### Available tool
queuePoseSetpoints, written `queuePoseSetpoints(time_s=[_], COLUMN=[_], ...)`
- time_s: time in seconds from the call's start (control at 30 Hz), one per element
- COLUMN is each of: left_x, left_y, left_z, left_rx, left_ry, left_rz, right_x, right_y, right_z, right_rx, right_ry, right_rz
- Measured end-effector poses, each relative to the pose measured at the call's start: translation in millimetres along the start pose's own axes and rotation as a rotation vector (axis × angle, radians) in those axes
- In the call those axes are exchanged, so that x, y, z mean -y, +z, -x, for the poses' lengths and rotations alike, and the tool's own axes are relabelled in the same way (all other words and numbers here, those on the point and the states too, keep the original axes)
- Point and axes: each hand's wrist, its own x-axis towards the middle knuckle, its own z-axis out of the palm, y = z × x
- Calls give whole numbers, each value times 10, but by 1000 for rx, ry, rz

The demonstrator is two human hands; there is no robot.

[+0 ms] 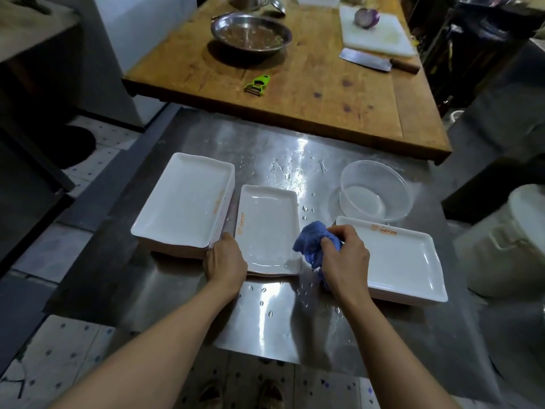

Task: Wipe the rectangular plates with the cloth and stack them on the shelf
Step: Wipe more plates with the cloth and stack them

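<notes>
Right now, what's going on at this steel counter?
A person is wiping white rectangular plates. The left hand grips the near left corner of the middle plate, and the right hand holds a bunched blue cloth at that plate's right edge. A tall plate stack sits to the left, a low stack to the right, behind it a clear plastic bowl. The steel counter is spotted with water.

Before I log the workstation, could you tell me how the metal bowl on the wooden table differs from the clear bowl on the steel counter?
The metal bowl is opaque, wide and shallow; the clear bowl is see-through and deeper. The metal bowl sits level, holding wet residue; the clear bowl tilts and looks empty. Both are round.
</notes>
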Motion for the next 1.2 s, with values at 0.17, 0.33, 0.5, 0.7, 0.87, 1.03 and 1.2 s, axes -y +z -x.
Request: queuePoseSetpoints(time_s=[0.17,0.33,0.5,0.7,0.87,1.03,1.2], left_x=[19,41,15,-288,-675,-1121,-1555], left_y=[-37,-28,-88,-408,-656,-834,-879], left_z=[10,6,53,75,33,-19,-78], left_rx=[-3,25,-2,-5,-16,-9,-70], left_ry=[-22,-118,-147,-42,62,137,254], left_rz=[130,427,540,508,546,553,323], right_x=[-1,30,67,198,301,274,176], right_y=[-30,-81,-186,-489,-814,-1134,-1362], right_z=[-2,-37,-104,-290,-418,-523,-592], right_rx=[6,-16,-61,-171,-237,-275,-332], right_ry=[6,17,54,65,41,61,45], right_rz=[-11,-45,-74,-125,-135,-159,-173])
